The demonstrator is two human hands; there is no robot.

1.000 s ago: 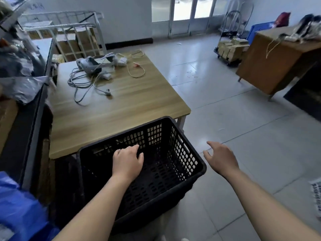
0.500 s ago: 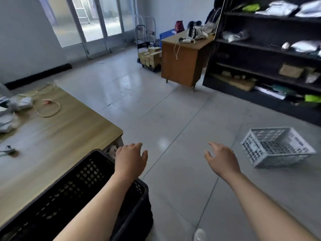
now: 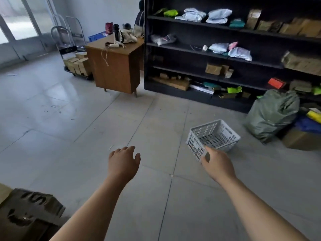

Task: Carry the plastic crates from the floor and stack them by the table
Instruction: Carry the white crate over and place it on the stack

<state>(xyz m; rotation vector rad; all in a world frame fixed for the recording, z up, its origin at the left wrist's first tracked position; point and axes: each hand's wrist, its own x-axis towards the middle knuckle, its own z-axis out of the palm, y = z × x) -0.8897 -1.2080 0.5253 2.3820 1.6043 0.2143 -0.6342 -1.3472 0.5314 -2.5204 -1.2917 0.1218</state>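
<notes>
On the floor just beyond the right hand (image 3: 217, 165) sits the white crate (image 3: 214, 136), tipped; both hands are empty, fingers loosely spread, the left hand (image 3: 123, 162) farther off.

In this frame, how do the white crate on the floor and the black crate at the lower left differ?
The white crate is pale and fully visible; the black crate is dark, blurred and cut off by the frame edge. The white crate sits out on the open floor in front of the right hand; the black crate is near the camera. Both show perforated walls.
</notes>
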